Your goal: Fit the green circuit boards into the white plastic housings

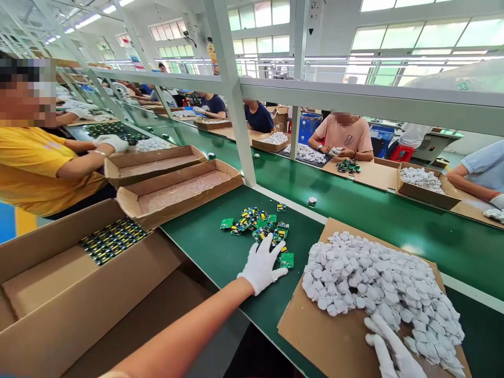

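My left hand point(263, 266), in a white glove, reaches over the green table with its fingers spread, its tips at the near edge of a loose heap of small circuit boards point(258, 221). One green board point(287, 260) lies just beside its thumb side. My right hand point(394, 349), also gloved in white, is at the bottom right, fingers stretched out over the cardboard sheet point(315, 336). Its fingertips are at the near side of a large pile of small white pieces point(378, 278). Nothing shows held in either hand.
An open carton point(79, 299) with rows of boards stands at left, below two shallow cardboard trays point(177, 194). A white post point(232, 94) rises at the table's far edge. Beyond runs a green conveyor point(291, 181) carrying small parts. Co-workers sit at left and opposite.
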A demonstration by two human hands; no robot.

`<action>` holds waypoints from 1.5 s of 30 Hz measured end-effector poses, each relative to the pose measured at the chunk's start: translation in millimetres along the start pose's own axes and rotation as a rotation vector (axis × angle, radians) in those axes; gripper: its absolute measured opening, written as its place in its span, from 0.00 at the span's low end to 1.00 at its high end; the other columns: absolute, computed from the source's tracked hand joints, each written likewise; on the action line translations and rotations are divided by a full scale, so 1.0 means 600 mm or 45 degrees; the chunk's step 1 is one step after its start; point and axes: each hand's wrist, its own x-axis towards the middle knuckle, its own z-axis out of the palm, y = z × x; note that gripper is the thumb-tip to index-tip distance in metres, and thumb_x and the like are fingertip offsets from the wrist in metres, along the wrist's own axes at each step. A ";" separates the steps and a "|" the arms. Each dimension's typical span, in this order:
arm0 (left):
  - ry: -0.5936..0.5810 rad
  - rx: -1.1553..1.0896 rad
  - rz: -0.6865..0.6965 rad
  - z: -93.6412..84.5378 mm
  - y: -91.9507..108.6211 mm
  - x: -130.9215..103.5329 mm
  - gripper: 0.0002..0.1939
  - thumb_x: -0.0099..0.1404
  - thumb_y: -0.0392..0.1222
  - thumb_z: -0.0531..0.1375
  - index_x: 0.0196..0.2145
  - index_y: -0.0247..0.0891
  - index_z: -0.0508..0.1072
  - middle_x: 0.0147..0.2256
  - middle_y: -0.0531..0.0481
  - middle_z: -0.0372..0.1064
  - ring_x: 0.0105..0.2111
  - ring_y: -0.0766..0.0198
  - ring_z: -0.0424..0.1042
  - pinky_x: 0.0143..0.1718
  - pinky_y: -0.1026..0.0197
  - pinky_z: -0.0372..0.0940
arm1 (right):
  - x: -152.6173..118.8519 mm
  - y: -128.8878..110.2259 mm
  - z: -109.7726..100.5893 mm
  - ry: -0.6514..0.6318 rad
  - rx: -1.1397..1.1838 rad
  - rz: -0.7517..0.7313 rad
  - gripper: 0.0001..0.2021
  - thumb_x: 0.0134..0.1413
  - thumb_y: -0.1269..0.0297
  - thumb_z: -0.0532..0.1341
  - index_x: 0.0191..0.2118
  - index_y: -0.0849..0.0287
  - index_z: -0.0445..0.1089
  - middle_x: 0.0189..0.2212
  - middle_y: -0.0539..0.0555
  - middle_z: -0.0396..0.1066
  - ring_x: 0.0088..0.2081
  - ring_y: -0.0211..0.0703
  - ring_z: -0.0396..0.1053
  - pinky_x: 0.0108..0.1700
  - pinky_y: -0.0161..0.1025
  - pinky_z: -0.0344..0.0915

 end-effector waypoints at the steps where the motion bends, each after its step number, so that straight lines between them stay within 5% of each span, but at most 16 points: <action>1: 0.038 -0.003 0.006 0.001 0.011 0.010 0.39 0.53 0.53 0.62 0.60 0.48 0.55 0.65 0.37 0.37 0.63 0.46 0.41 0.59 0.42 0.40 | 0.002 0.000 -0.001 0.006 -0.031 -0.012 0.21 0.52 0.51 0.55 0.48 0.55 0.71 0.45 0.55 0.73 0.40 0.51 0.75 0.34 0.36 0.75; 4: 0.140 0.011 0.087 0.002 0.031 0.032 0.35 0.52 0.50 0.63 0.58 0.52 0.59 0.65 0.42 0.36 0.63 0.45 0.38 0.59 0.41 0.37 | 0.009 -0.006 -0.009 0.010 -0.114 -0.068 0.18 0.50 0.51 0.57 0.44 0.52 0.73 0.43 0.52 0.75 0.40 0.50 0.75 0.38 0.36 0.75; 11: 0.209 -0.072 0.221 -0.007 0.031 0.044 0.15 0.60 0.47 0.57 0.44 0.49 0.74 0.60 0.49 0.55 0.63 0.47 0.43 0.59 0.41 0.34 | 0.006 -0.046 -0.017 0.007 -0.230 -0.118 0.18 0.53 0.52 0.56 0.44 0.57 0.73 0.42 0.54 0.75 0.39 0.47 0.75 0.43 0.36 0.72; 16: 0.290 -0.908 -0.007 -0.035 0.039 0.020 0.19 0.62 0.51 0.52 0.45 0.42 0.73 0.54 0.46 0.65 0.57 0.51 0.56 0.56 0.48 0.50 | -0.006 -0.059 -0.015 0.040 -0.040 -0.067 0.18 0.56 0.56 0.55 0.47 0.58 0.71 0.41 0.55 0.75 0.39 0.45 0.74 0.44 0.39 0.71; 18: 0.135 -1.489 -0.219 -0.052 0.054 -0.002 0.24 0.60 0.56 0.52 0.46 0.38 0.71 0.47 0.43 0.70 0.45 0.54 0.67 0.45 0.53 0.62 | -0.007 -0.060 -0.018 0.099 0.003 -0.054 0.17 0.57 0.57 0.54 0.47 0.59 0.70 0.41 0.56 0.75 0.39 0.45 0.73 0.44 0.40 0.70; 21: -0.549 -2.265 -0.326 -0.070 0.089 -0.047 0.24 0.59 0.59 0.54 0.41 0.35 0.71 0.36 0.44 0.72 0.26 0.64 0.69 0.25 0.63 0.62 | -0.003 -0.062 -0.025 0.242 -0.198 -0.122 0.16 0.57 0.59 0.53 0.46 0.58 0.70 0.40 0.56 0.73 0.38 0.45 0.71 0.41 0.40 0.69; 23: -1.016 -2.458 -0.356 -0.068 0.119 -0.077 0.21 0.60 0.56 0.54 0.38 0.34 0.71 0.31 0.45 0.72 0.20 0.68 0.67 0.19 0.67 0.58 | 0.006 -0.064 -0.029 0.307 -0.430 -0.228 0.15 0.57 0.59 0.54 0.47 0.57 0.70 0.38 0.57 0.71 0.35 0.44 0.70 0.37 0.40 0.67; 25: -1.279 -2.480 -0.353 -0.053 0.148 -0.100 0.18 0.61 0.51 0.55 0.41 0.33 0.70 0.32 0.43 0.73 0.19 0.68 0.69 0.16 0.69 0.56 | 0.019 -0.065 -0.030 0.341 -0.647 -0.319 0.16 0.56 0.59 0.55 0.48 0.58 0.68 0.38 0.58 0.69 0.35 0.46 0.68 0.37 0.42 0.66; 29: -1.466 -2.507 -0.270 -0.011 0.194 -0.115 0.15 0.59 0.41 0.58 0.44 0.32 0.69 0.37 0.38 0.73 0.22 0.66 0.73 0.18 0.70 0.59 | 0.040 -0.064 -0.028 0.342 -0.886 -0.467 0.15 0.53 0.60 0.58 0.46 0.59 0.66 0.40 0.59 0.66 0.40 0.49 0.66 0.41 0.44 0.64; 33: -1.559 -2.539 -0.264 0.013 0.222 -0.109 0.12 0.56 0.36 0.61 0.39 0.32 0.70 0.36 0.43 0.71 0.26 0.65 0.74 0.23 0.68 0.65 | 0.033 -0.052 -0.027 0.302 -0.911 -0.550 0.03 0.53 0.64 0.58 0.31 0.57 0.64 0.29 0.53 0.65 0.31 0.42 0.64 0.34 0.38 0.61; 40: -1.692 -2.513 -0.217 0.039 0.236 -0.095 0.13 0.53 0.37 0.63 0.37 0.30 0.71 0.31 0.45 0.69 0.27 0.64 0.73 0.25 0.66 0.65 | 0.016 -0.049 -0.021 0.191 -0.895 -0.438 0.05 0.52 0.63 0.59 0.32 0.58 0.65 0.30 0.52 0.66 0.30 0.41 0.65 0.33 0.36 0.60; 43: -1.743 -2.532 -0.167 0.044 0.231 -0.095 0.14 0.53 0.38 0.64 0.38 0.31 0.71 0.32 0.45 0.69 0.28 0.62 0.74 0.27 0.65 0.66 | 0.011 -0.052 -0.041 0.107 -0.852 -0.372 0.06 0.52 0.65 0.57 0.26 0.57 0.63 0.24 0.49 0.64 0.25 0.37 0.64 0.30 0.34 0.60; 45: -1.737 -2.528 -0.185 0.044 0.228 -0.097 0.16 0.54 0.38 0.64 0.41 0.33 0.70 0.33 0.45 0.70 0.29 0.61 0.75 0.27 0.64 0.66 | 0.003 -0.048 -0.063 0.180 -0.809 -0.278 0.04 0.53 0.64 0.56 0.32 0.57 0.65 0.20 0.46 0.63 0.20 0.35 0.62 0.26 0.32 0.61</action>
